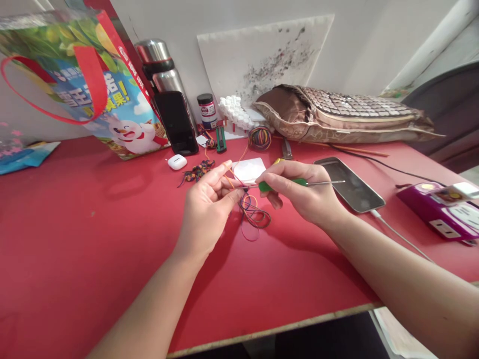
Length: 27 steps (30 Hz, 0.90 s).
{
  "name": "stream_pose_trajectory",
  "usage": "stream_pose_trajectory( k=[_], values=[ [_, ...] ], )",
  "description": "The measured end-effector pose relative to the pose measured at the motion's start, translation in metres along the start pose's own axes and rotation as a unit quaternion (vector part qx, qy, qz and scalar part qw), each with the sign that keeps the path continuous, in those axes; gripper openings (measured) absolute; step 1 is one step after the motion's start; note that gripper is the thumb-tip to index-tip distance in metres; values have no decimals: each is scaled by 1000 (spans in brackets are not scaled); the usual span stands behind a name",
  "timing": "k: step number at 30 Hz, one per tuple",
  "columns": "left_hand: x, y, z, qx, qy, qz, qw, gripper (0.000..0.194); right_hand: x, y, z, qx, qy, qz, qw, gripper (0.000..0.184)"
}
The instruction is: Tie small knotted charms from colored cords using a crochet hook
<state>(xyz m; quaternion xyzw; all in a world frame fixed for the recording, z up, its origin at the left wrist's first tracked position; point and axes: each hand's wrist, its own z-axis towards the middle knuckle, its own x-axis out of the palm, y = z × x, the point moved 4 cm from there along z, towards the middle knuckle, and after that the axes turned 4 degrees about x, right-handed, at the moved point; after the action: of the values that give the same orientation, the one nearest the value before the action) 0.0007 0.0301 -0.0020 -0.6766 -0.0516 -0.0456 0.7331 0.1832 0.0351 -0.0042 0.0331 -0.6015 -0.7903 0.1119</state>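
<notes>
My right hand (299,192) grips a crochet hook by its green handle (283,185), with a thin metal shaft sticking out on both sides. Its left end reaches the fingers of my left hand (209,204), which pinch multicoloured thread (231,175). A strand passes over the raised left index finger. Below the fingers hang loose loops of orange, purple and dark thread (255,214). The stitches at the hook's tip are too small to make out. Behind the hands sits a wound ball of the same thread (259,138), and a small braided or crocheted piece (198,171) lies left of them.
A white card (249,171) lies just beyond the hands. A plugged-in phone (350,184) and a purple power strip (434,212) are at right. Behind stand a dark phone (176,122), a steel flask (159,60), a gift bag (123,99) and a brown cushion (299,117).
</notes>
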Motion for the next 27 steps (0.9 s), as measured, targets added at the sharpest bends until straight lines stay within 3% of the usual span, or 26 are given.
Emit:
stream_pose_trajectory(
  k=[5, 15, 27],
  values=[
    [0, 4, 0, 10, 13, 39, 999, 62, 2, 5, 0, 2, 8, -30, 1000, 23],
    [0, 2, 1, -25, -2, -53, 998, 62, 6, 4, -1, -65, -28, -34, 997, 18],
    [-2, -5, -2, 19, -23, 21, 999, 62, -8, -9, 0, 6, -22, 57, 998, 18]
  ],
)
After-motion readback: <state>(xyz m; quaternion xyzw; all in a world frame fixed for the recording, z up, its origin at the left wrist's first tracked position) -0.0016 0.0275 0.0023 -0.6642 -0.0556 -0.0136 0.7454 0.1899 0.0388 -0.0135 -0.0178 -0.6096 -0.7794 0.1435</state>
